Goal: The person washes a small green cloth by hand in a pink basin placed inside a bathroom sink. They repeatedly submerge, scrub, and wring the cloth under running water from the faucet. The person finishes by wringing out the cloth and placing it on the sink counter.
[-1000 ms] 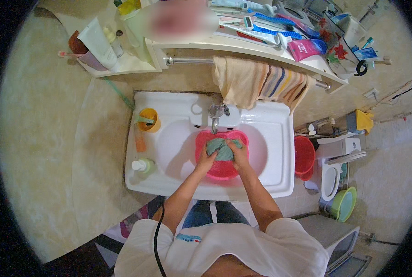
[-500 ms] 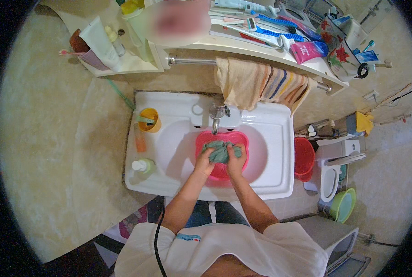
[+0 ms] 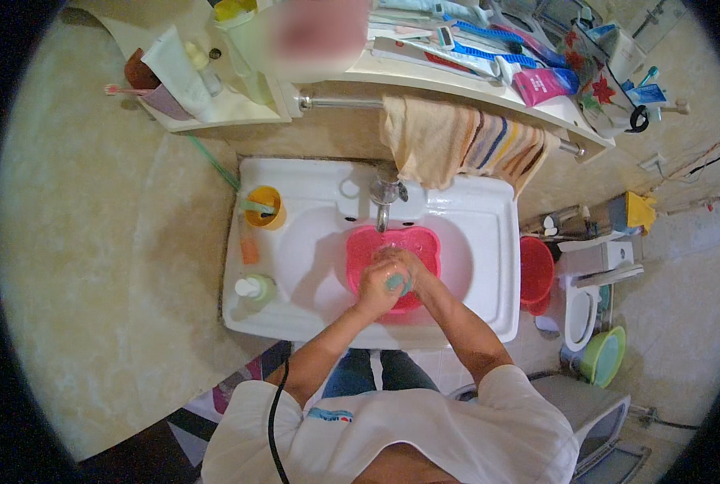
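Both my hands are bunched together over the pink basin [image 3: 360, 250] in the white sink [image 3: 489, 242], just under the tap [image 3: 383, 198]. A second ago the teal cloth [image 3: 395, 281] lay spread between them; now it is squeezed into a small wad, only a sliver showing. My left hand [image 3: 374, 281] is clamped around it and my right hand [image 3: 408, 270] is pressed against the same wad from the other side. Judging by that, I'm wringing or scrubbing it. The soap bottle [image 3: 255, 287] stands well apart
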`<state>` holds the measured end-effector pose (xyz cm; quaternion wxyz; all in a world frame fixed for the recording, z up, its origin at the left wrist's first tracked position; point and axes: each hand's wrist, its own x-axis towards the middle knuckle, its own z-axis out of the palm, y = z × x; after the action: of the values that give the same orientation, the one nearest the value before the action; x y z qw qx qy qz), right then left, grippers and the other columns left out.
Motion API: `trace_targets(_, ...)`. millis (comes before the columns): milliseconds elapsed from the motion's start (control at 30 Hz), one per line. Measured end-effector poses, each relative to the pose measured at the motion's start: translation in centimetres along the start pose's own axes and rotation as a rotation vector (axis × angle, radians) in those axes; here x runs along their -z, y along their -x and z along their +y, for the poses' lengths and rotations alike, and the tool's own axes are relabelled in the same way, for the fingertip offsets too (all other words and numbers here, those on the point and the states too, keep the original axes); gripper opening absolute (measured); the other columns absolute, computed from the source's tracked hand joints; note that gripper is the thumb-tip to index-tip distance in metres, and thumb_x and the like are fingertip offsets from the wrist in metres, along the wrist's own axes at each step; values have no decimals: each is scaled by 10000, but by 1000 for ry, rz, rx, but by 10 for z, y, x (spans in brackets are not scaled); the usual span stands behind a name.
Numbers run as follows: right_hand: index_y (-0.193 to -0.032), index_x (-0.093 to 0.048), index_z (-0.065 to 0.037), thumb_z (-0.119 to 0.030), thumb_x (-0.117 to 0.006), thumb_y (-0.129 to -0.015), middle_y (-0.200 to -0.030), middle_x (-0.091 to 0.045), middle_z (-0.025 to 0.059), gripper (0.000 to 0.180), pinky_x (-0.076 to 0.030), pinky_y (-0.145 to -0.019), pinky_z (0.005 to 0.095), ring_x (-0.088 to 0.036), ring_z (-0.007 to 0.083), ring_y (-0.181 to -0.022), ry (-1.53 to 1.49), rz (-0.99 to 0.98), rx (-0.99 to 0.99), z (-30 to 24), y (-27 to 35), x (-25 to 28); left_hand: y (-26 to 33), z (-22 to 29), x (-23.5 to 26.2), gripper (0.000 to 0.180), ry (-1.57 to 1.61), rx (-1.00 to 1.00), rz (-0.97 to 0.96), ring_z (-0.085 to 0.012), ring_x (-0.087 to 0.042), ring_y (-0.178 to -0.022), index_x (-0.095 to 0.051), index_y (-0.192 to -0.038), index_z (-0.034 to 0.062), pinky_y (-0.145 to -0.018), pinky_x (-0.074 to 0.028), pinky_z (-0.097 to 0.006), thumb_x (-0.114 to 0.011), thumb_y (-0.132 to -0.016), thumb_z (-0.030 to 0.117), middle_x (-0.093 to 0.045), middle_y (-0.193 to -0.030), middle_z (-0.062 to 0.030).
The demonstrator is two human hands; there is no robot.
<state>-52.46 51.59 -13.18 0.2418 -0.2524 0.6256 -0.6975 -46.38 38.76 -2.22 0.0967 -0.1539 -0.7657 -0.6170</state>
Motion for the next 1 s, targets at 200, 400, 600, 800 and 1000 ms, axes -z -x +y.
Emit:
trace_targets(200,-947,-644,-44,-141,-580,-747,-988,-643,101,232,-473,-813,322,-608,204,-907,450,-373,-184,-19,-18,9,14,-2,-13,171,-197,-275,-115,-293,-595,-824,-575,-715,51,-800,-470,-380,-648,-562,29,-606,-807,-97)
trace_targets(400,-866,-679,-39,-184,-600,-730,-882,-672,86,214,-470,-780,302,-617,185,-820,531,-471,-334,-44,-27,-15,35,-19,-20,169,-362,-477,-316,-255,-590,-823,-586,-713,85,-820,-467,-369,-636,-559,136,-598,-801,-82)
trace_targets(600,-785,-671,-39,-247,-572,-663,-820,-632,201,261,-478,-713,446,-623,361,-750,816,-385,-436,10,-10,-19,57,-41,-40,120,-421,-583,-460,-216,-588,-798,-571,-705,93,-788,-456,-347,-573,-622,181,-590,-771,-66)
trace_targets(800,-771,-671,-30,-194,-541,-661,-800,-620,234,237,-482,-686,476,-624,382,-735,866,-348,-545,-6,-14,-45,68,-54,-41,98,-433,-645,-421,-210,-599,-774,-587,-693,92,-755,-470,-335,-551,-651,174,-597,-729,-58)
trace_targets(1000,-789,-693,-85,-181,-550,-692,-817,-638,206,197,-491,-710,431,-632,351,-760,1053,-260,-626,5,-16,-50,76,-64,-52,86,-485,-576,-356,-214,-611,-761,-605,-689,85,-746,-487,-348,-557,-671,155,-609,-735,-64)
